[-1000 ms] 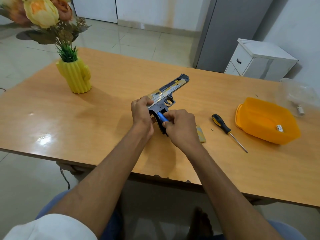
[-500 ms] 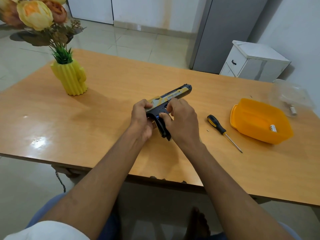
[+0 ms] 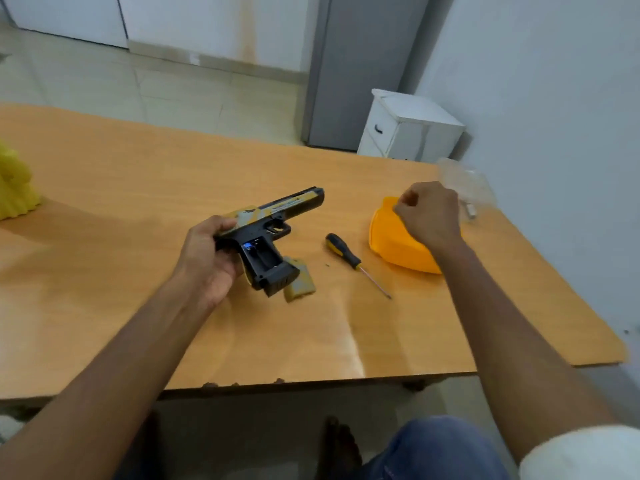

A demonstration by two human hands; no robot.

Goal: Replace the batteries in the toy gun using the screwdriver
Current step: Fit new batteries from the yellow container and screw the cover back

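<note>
My left hand [image 3: 207,251] grips the black and gold toy gun [image 3: 277,216] by the rear, muzzle pointing far right. The grip's battery bay lies open and faces up, with a blue battery [image 3: 247,244] showing at its top end. The tan bay cover [image 3: 301,285] lies on the table by the grip's base. A black and yellow screwdriver [image 3: 343,251] lies just right of the gun. My right hand [image 3: 429,213] hovers over the orange tub [image 3: 391,244], fingers curled into a fist; nothing shows in it.
A clear plastic container [image 3: 464,181] sits beyond the orange tub near the wall. A yellow vase [image 3: 15,188] stands at the table's far left. A tiny screw [image 3: 327,266] lies by the screwdriver handle. A white cabinet [image 3: 408,129] stands behind the table.
My right hand left the gun's grip and moved right to above the orange tub. The left hand tilted the gun so the open bay shows. The view swung to the right.
</note>
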